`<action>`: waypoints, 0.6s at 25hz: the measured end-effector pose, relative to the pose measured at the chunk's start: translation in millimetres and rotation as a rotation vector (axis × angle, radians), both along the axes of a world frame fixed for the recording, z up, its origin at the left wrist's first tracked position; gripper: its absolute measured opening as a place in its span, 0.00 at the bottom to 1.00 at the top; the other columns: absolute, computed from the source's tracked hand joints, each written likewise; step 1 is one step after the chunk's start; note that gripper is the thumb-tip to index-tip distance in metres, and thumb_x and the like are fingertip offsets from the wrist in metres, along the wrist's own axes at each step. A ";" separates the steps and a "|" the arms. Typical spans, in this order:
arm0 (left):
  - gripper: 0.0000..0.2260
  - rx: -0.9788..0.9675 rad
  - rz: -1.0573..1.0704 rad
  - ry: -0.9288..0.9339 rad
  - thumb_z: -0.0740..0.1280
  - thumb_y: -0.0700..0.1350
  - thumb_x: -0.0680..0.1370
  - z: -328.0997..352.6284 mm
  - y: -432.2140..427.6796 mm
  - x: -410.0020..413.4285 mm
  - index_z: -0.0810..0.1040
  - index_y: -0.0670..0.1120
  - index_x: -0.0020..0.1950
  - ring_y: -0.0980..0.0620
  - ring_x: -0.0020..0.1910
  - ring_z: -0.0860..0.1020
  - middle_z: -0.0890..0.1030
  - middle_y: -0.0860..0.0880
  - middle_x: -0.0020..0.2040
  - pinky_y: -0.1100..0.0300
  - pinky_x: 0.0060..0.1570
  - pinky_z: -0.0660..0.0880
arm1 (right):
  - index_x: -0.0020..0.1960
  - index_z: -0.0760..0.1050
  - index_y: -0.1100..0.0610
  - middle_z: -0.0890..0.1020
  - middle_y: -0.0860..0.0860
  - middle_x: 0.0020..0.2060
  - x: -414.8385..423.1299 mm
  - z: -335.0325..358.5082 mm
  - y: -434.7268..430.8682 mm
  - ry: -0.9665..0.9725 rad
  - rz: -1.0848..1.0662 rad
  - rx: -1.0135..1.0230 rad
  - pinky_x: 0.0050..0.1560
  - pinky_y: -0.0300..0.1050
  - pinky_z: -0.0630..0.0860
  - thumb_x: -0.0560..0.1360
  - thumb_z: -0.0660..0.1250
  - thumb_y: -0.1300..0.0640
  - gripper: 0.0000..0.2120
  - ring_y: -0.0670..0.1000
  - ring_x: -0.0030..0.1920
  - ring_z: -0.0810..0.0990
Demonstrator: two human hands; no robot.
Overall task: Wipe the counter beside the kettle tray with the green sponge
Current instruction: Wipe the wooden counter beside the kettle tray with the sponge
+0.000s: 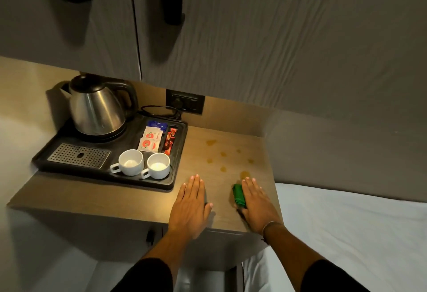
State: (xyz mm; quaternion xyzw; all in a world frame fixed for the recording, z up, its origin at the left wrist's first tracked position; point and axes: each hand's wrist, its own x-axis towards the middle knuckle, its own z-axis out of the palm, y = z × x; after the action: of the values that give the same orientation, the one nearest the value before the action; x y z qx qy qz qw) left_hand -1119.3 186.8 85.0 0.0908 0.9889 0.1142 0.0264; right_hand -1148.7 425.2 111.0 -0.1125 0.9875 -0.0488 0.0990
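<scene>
Hands of the person lie flat on the wooden bench point(208, 134), near its front edge. Left hand point(190, 206) is open, palm down, fingers straight and together, and it holds nothing; it rests just beside the front right corner of the kettle tray point(55, 153) without touching it. Right hand point(257, 201) is also spread flat, palm down, and it presses on the green sponge point(238, 194), which lies under the palm and the thumb side. Only the left part of the sponge is visible, so it is not a closed grip but a flat press.

Just ahead of the right fingertips there are several brownish spots point(223, 154) on the bench, scattered between the tray and the right edge. One larger spot point(244, 173) is very near the fingers.

On the black tray stand a steel kettle point(97, 109) at the back left, a metal drip grate point(78, 155) in front of it, and two white cups point(144, 164) side by side at the front. Behind the cups are sachets point(151, 140) in a compartment. A black cord goes from the tray to the wall socket point(184, 101). At the right side of the bench is a white bed point(351, 222).
</scene>
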 end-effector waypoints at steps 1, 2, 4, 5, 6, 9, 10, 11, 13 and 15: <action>0.35 0.004 -0.001 -0.011 0.47 0.63 0.85 -4.9 0.7 -6.9 0.43 0.42 0.83 0.42 0.83 0.42 0.45 0.40 0.85 0.43 0.82 0.45 | 0.84 0.42 0.53 0.40 0.47 0.80 -1.3 -5.5 -2.2 0.002 -0.005 0.002 0.81 0.55 0.46 0.82 0.58 0.33 0.43 0.54 0.83 0.42; 0.35 0.006 0.000 -0.029 0.47 0.63 0.85 -9.4 0.8 -11.5 0.42 0.41 0.83 0.43 0.83 0.41 0.44 0.40 0.85 0.43 0.82 0.45 | 0.84 0.42 0.53 0.41 0.47 0.80 -0.1 -10.8 -4.3 0.015 -0.023 -0.010 0.82 0.56 0.46 0.80 0.53 0.27 0.45 0.53 0.82 0.41; 0.35 0.004 0.007 -0.047 0.46 0.62 0.85 -15.9 0.4 -14.1 0.41 0.42 0.83 0.43 0.83 0.40 0.43 0.41 0.85 0.43 0.82 0.45 | 0.84 0.44 0.51 0.42 0.47 0.82 9.2 -19.7 -8.7 0.078 -0.067 -0.066 0.82 0.59 0.45 0.78 0.45 0.24 0.45 0.53 0.83 0.39; 0.34 0.002 0.016 -0.042 0.46 0.62 0.85 -18.5 0.5 -13.3 0.41 0.42 0.83 0.43 0.83 0.40 0.43 0.41 0.85 0.43 0.82 0.46 | 0.85 0.45 0.51 0.44 0.47 0.83 14.9 -24.3 -10.4 0.109 -0.080 -0.087 0.82 0.59 0.44 0.79 0.43 0.25 0.43 0.53 0.83 0.39; 0.34 -0.003 0.022 -0.038 0.45 0.61 0.85 -19.6 0.9 -13.0 0.41 0.42 0.83 0.43 0.83 0.40 0.43 0.41 0.85 0.42 0.82 0.46 | 0.85 0.45 0.51 0.45 0.47 0.83 18.9 -28.4 -12.2 0.133 -0.086 -0.093 0.81 0.60 0.44 0.80 0.41 0.26 0.42 0.53 0.83 0.40; 0.34 -0.008 0.040 -0.028 0.44 0.61 0.84 -21.9 2.6 -11.7 0.42 0.43 0.83 0.44 0.83 0.41 0.45 0.42 0.86 0.42 0.82 0.47 | 0.84 0.48 0.51 0.49 0.48 0.83 19.6 -35.2 -10.6 0.151 -0.088 -0.103 0.81 0.62 0.49 0.81 0.35 0.30 0.39 0.55 0.83 0.44; 0.34 -0.004 0.051 -0.011 0.43 0.61 0.84 -24.1 2.9 -11.2 0.43 0.43 0.84 0.44 0.84 0.42 0.46 0.42 0.86 0.42 0.82 0.46 | 0.84 0.48 0.50 0.51 0.48 0.83 16.6 -38.7 -4.1 0.162 -0.065 -0.101 0.81 0.62 0.52 0.81 0.35 0.30 0.38 0.55 0.83 0.46; 0.33 0.006 0.051 0.003 0.43 0.61 0.84 -25.1 2.3 -11.4 0.44 0.43 0.84 0.45 0.84 0.42 0.47 0.42 0.86 0.42 0.82 0.46 | 0.84 0.48 0.50 0.52 0.48 0.83 10.6 -40.3 4.3 0.164 -0.030 -0.093 0.81 0.62 0.54 0.82 0.36 0.32 0.36 0.55 0.83 0.47; 0.33 0.022 0.038 0.022 0.44 0.61 0.84 -27.0 -0.3 -13.2 0.46 0.43 0.84 0.45 0.84 0.43 0.48 0.43 0.86 0.42 0.82 0.47 | 0.84 0.49 0.50 0.53 0.49 0.84 -11.8 -40.1 20.7 0.170 0.028 -0.078 0.81 0.61 0.54 0.84 0.40 0.35 0.33 0.54 0.83 0.48; 0.33 0.042 0.046 0.023 0.45 0.61 0.85 -31.4 -0.2 -11.7 0.46 0.44 0.84 0.46 0.84 0.43 0.48 0.44 0.86 0.43 0.82 0.47 | 0.84 0.49 0.52 0.53 0.50 0.84 -43.9 -35.5 27.5 0.160 0.040 -0.076 0.82 0.60 0.52 0.85 0.43 0.38 0.32 0.54 0.83 0.47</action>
State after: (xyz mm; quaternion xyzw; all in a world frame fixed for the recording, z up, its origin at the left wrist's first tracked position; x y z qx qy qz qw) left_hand -1131.0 186.6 53.6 0.0700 0.9884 0.1345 0.0104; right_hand -1192.7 452.7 75.5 -0.1393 0.9872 -0.0752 0.0166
